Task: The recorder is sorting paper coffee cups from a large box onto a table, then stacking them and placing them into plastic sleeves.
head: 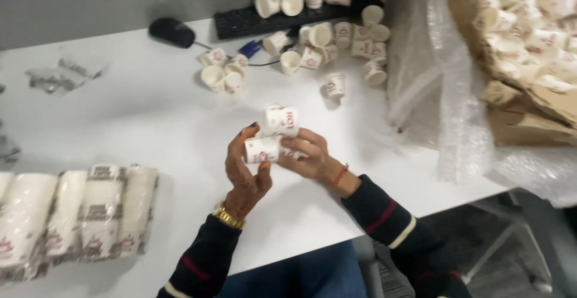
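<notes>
Nearest to you, at the worktop's (150,124) front edge, your two dark sleeves came up from below, and your left hand (245,175) and right hand (309,157) met over the middle of the white surface. Your left hand was closed around a small paper cup (262,149) lying on its side, thumb under it and fingers curled over; your right hand gripped the same short run of nested cups from the other end, with a second cup (280,120) sticking up above your fingers. Both were raised a little off the worktop.

To your left, near the front edge, wrapped sleeves of stacked cups (78,214) lay side by side, filling that corner. To your right, bubble wrap (457,112) hung over the worktop's right edge, and behind it a brown cardboard box (529,118) sat heaped with loose cups.

Between your hands and the sleeves, and just ahead of your hands, the surface was bare. Farther on, a single cup (335,85) stood alone, then a scatter of loose cups (324,45) lay tumbled, some resting on a black keyboard (240,21). A black mouse (172,32) sat to the left of it, well apart from a crumpled clear wrapper (60,72) near the far left
</notes>
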